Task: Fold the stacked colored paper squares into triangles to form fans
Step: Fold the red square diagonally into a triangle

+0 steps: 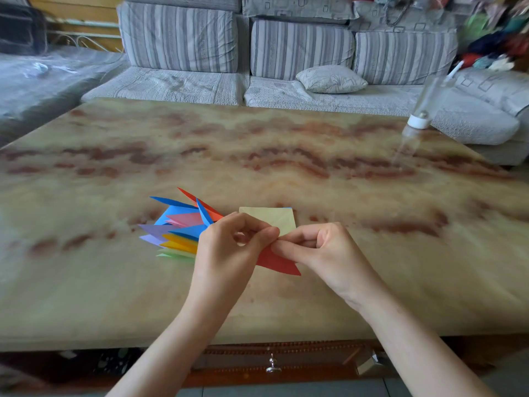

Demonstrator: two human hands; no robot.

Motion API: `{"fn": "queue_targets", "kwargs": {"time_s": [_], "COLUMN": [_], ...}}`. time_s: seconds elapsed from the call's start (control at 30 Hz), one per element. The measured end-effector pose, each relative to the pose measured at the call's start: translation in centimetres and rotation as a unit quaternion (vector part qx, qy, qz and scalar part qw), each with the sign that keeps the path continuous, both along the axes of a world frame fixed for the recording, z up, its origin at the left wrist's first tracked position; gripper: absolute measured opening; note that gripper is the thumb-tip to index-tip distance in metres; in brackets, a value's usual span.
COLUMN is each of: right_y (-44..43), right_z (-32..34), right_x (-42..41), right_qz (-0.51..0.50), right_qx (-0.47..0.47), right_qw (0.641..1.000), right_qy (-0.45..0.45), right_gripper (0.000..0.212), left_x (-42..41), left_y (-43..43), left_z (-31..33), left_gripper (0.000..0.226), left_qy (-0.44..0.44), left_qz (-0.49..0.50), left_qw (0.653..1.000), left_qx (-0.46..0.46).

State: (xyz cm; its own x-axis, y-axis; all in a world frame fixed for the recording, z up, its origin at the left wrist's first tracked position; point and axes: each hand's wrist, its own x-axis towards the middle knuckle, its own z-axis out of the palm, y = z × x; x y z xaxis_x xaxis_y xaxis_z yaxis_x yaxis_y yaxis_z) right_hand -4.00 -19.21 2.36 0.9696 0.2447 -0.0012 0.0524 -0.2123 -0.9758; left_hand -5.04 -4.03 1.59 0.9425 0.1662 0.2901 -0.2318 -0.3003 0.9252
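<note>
In the head view, a red paper (280,265) was pinched at its upper edge by the left hand (226,253) and the right hand (323,250), fingers curled on it. The folded triangles (177,232) were placed just left of the left hand, the stack of squares (279,217) just behind both hands. If the corners were not matched, a crooked crease could be made. The pile could also be pushed apart by the left wrist.

home living room | striped sofa (286,53) | marble-look coffee table (257,156)
</note>
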Motion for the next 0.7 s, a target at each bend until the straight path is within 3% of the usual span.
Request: {"fn": "queue_targets", "kwargs": {"time_s": [0.7], "right_y": [-1.3], "right_z": [0.1], "right_x": [0.1], "right_qz": [0.068], "right_qx": [-0.029], "right_qw": [0.997], "right_qy": [0.011], "right_gripper": [0.013], "left_x": [0.8], "left_y": [1.2], "left_z": [0.6], "left_gripper": [0.016], "left_qy": [-0.01], "left_qz": [0.06], "left_qw": [0.998], "left_qx": [0.018]}}
